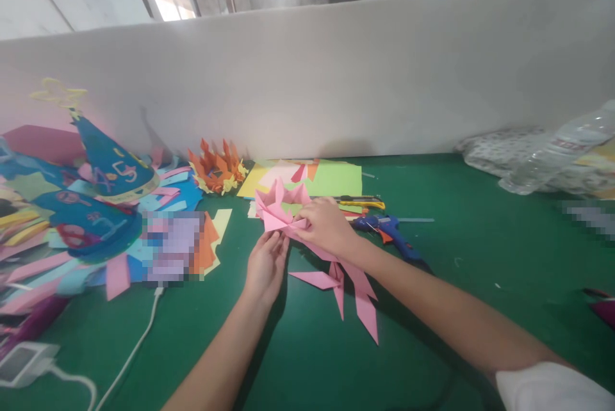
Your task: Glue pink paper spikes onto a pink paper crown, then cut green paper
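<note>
A pink folded-paper crown (278,200) with pointed tips is held just above the green table. My left hand (269,264) has its fingers closed on the crown's lower near edge. From the right, my right hand (327,225) pinches the crown's right side, thumb and fingers on a folded piece. Loose pink folded-paper pieces (365,305) lie below my right wrist, and another pointed pink piece (335,280) sits beside them. Beyond my right hand are a yellow utility knife (372,203) and a blue glue gun (396,238).
Blue paper cone hats (113,164) and an orange paper crown (218,168) stand at the left and back. Coloured paper sheets (341,177) lie near the white partition (307,78). A plastic bottle (552,152) rests at right. A white cable (129,360) crosses the left side.
</note>
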### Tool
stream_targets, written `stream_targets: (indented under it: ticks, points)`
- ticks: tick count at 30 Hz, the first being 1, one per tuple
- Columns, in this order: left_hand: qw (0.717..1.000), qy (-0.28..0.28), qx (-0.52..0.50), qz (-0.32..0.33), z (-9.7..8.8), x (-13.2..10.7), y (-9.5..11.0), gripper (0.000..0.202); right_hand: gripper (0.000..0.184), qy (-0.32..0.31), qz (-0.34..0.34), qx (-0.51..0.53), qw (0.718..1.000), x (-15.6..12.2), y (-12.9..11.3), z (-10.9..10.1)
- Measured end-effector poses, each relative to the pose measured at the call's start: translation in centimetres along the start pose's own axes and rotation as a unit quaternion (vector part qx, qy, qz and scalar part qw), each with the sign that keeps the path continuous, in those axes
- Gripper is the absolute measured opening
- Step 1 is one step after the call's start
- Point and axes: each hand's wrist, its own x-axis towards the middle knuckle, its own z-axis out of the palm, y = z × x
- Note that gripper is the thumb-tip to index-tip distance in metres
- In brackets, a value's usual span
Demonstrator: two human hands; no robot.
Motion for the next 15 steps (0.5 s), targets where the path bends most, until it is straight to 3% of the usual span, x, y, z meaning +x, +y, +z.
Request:
stream_targets:
  ticks: [4, 15]
  points:
    - [1.0, -0.004, 0.019, -0.004, 0.0, 0.0, 0.3, 0.015, 0.017, 0.002, -0.001, 0.012, 1.0, 0.1, -0.1, 0.1]
    - [0.994, -0.095, 0.061, 0.0, 0.4, -0.6, 0.1, 0.02, 0.009, 0.001, 0.022, 0.055, 0.998, -0.4, -0.4, -1.0]
